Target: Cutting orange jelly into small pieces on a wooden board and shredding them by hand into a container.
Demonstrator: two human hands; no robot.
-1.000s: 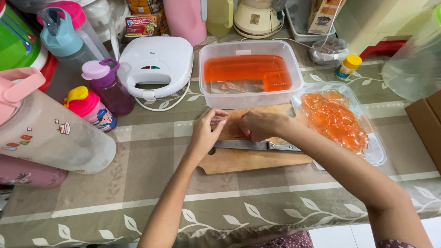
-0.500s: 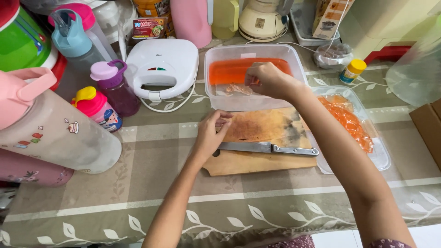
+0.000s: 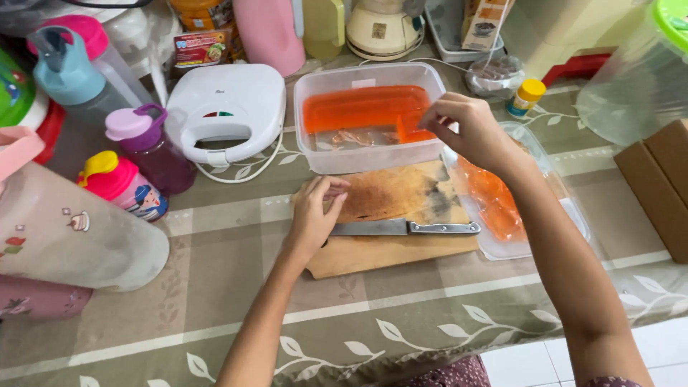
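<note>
The widest free stretch of table (image 3: pixel 401 322) runs across the lower part of the frame, below the cutting board (image 3: pixel 390 251). A knife (image 3: pixel 405 228) lies across that board, barring its middle. Above it the clear tub (image 3: pixel 369 154) stands with its walls up; it can be entered only from above. A shallow tray (image 3: pixel 566 215) crowds the board's right edge. The left side is walled by a white sandwich maker (image 3: pixel 229 107), bottles (image 3: pixel 147 147) and a big pitcher (image 3: pixel 72 233). A cardboard box (image 3: pixel 659 186) blocks the right edge.
</note>
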